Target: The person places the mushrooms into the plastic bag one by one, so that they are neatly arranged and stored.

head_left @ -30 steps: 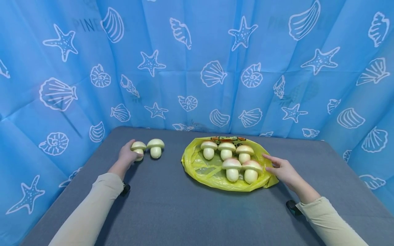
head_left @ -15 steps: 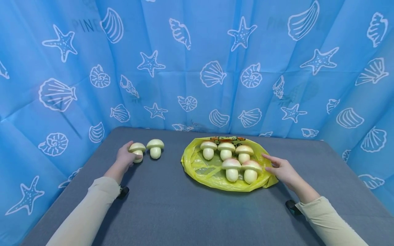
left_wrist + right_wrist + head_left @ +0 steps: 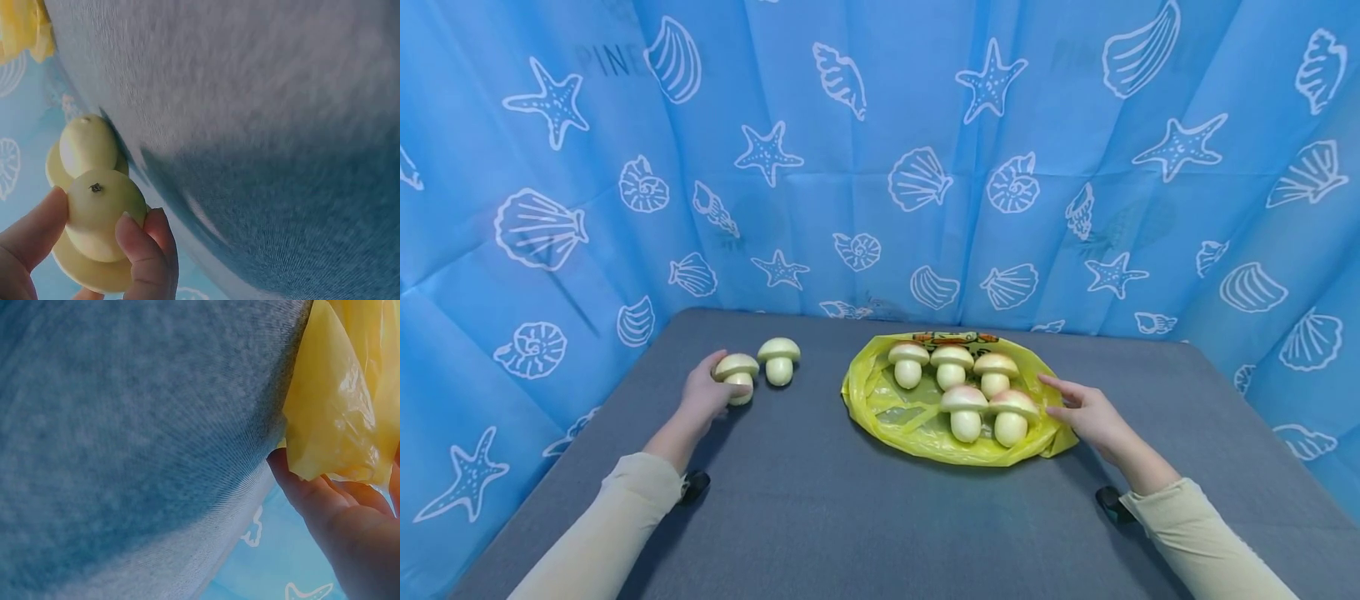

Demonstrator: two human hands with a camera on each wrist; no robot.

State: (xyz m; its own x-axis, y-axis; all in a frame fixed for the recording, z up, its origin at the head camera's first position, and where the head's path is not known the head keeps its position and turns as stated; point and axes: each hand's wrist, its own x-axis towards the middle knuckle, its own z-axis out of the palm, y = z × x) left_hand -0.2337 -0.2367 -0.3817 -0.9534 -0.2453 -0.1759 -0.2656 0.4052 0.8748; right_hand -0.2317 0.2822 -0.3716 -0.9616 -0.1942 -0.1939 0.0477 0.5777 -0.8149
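My left hand grips a pale, smooth toy mushroom at the left of the table, thumb and fingers round its stem. The left wrist view shows the stem end of this toy mushroom, marked with a small dark spot. A second toy mushroom stands just to its right. Several more toy mushrooms, one with a pinkish cap, sit in a spread-open yellow plastic bag. At the bag's right edge rests my right hand, fingers extended; in the right wrist view the yellow plastic lies against them.
A grey cloth-covered table spreads below both hands. Behind and along the sides hangs a blue curtain printed with white shells and starfish. The bag's back rim bears a coloured print.
My left hand has drawn its toy mushroom a little toward the person; a second ago it was farther back. My right hand and the yellow bag stay in place.
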